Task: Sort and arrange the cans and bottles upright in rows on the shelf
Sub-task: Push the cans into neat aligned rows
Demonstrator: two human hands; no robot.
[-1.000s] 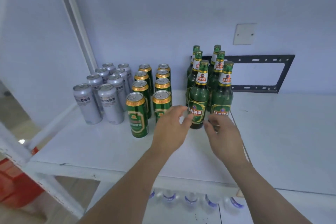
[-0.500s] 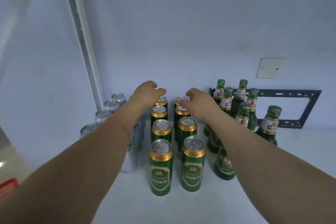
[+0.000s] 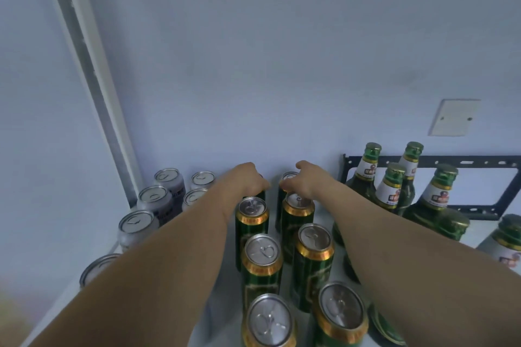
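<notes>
Two rows of upright green cans (image 3: 263,256) with gold rims run away from me down the middle of the white shelf (image 3: 465,234). My left hand (image 3: 246,182) is closed over the rearmost can of the left row, hiding most of it. My right hand (image 3: 303,182) grips the top of the rearmost green can (image 3: 287,177) of the right row. Silver cans (image 3: 153,197) stand in rows on the left, partly behind my left forearm. Green bottles (image 3: 390,191) with gold caps stand upright on the right.
The back wall is close behind the last cans. A grey-white upright post (image 3: 93,87) rises at the left rear corner. A black metal bracket (image 3: 479,163) leans on the wall behind the bottles, under a white wall plate (image 3: 454,117).
My head has moved closer and lower over the cans. Both hands have reached slightly further back and closed down on the two rearmost green cans; a second ago they were on the front bottles.
</notes>
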